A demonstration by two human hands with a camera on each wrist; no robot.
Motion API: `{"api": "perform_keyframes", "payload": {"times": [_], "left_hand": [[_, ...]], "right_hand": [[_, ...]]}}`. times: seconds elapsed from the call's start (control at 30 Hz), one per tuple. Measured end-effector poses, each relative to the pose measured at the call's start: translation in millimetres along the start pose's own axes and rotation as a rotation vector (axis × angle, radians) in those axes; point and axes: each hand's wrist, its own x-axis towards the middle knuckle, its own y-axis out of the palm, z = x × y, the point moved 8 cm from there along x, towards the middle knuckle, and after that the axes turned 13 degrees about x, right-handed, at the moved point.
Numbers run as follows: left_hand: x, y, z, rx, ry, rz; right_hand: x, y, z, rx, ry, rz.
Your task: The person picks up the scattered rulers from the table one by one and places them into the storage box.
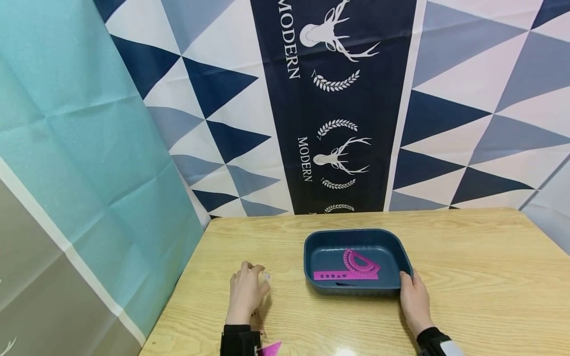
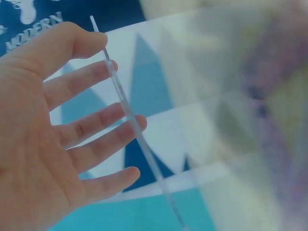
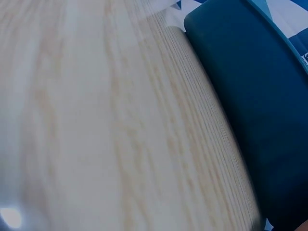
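Observation:
My left hand (image 1: 247,291) is raised over the left part of the table. Its thumb and fingertips pinch the edge of a thin clear plastic sleeve (image 2: 126,105), seen nearly edge-on in the left wrist view. A blurred pinkish-purple shape (image 2: 274,96) shows through it. At the right front corner of a dark blue plastic bin (image 1: 356,292), my right hand (image 1: 415,302) grips the rim, thumb on top. Inside the bin lie a pink ruler (image 1: 327,275) with cut-out shapes and a pink protractor (image 1: 354,262), which overlaps the ruler's right end.
The pointed tip of a pink piece (image 1: 270,349) shows beside my left wrist at the bottom edge. Everything is over a light wood-grain table (image 1: 485,277). A patterned cloth backdrop (image 1: 213,99) hangs behind the table and along its left side.

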Motion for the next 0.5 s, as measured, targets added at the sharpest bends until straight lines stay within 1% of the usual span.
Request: {"api": "perform_keyframes", "payload": {"times": [0.03, 0.1, 0.13, 0.23, 0.37, 0.5], "left_hand": [[1.3, -4.8, -3.0, -0.004, 0.011, -0.019], [3.8, -12.7, -8.7, -0.023, 0.028, -0.031], [4.9, -16.1, -11.9, -0.035, 0.040, -0.031], [9.1, -23.1, -20.6, -0.067, 0.057, -0.005], [14.3, -27.5, -33.3, -0.088, 0.078, 0.025], [16.9, -28.1, -48.2, -0.093, 0.126, 0.019]], "right_hand": [[0.1, -0.5, 0.1, -0.004, -0.002, 0.001], [0.4, -1.3, -0.6, -0.011, -0.005, -0.001], [0.3, -1.7, -1.1, -0.013, -0.006, -0.002], [1.4, -1.7, -3.3, -0.025, -0.006, 0.004], [2.0, -1.6, -4.1, -0.032, -0.010, 0.012], [1.3, -2.4, -4.6, -0.029, -0.017, 0.014]]}}
